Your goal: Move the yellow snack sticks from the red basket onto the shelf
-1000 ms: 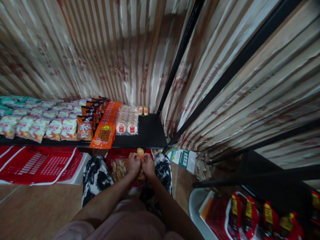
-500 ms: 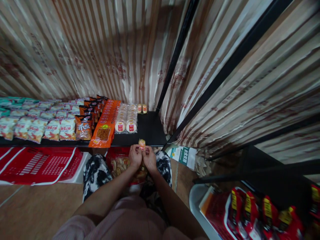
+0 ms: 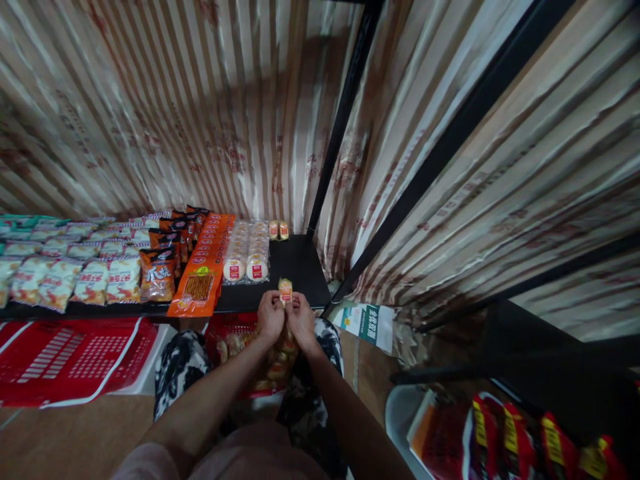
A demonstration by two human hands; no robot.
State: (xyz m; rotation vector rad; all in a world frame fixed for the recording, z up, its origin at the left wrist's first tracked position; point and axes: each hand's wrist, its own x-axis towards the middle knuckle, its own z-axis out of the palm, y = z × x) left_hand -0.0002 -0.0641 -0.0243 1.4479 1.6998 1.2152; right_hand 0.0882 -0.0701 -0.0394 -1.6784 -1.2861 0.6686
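Fingertips of left hand (image 3: 271, 316) and right hand (image 3: 302, 320) brought together, pinching the lower end of one small yellow-wrapped snack (image 3: 285, 289), red label facing up. Snack upright in view, over the front edge of the black shelf (image 3: 296, 267); whether it touches the shelf, cannot tell. Below the shelf's front edge, between the knees: red basket (image 3: 231, 324) holding more wrapped snacks (image 3: 277, 369), partly hidden by the forearms.

On the shelf, at its back near the corner post: two small yellow packets (image 3: 279, 230), side by side. Leftward along the shelf, in order: clear-wrapped round white cakes (image 3: 246, 259) in two columns, a long orange packet (image 3: 197, 280), orange-and-black bags (image 3: 157, 275), rows of white bags (image 3: 91, 281). Under the shelf's left part, another red basket (image 3: 75, 357). Behind the shelf, a striped curtain (image 3: 200, 100). Right of the shelf, low down, red packages with yellow labels (image 3: 515, 433).
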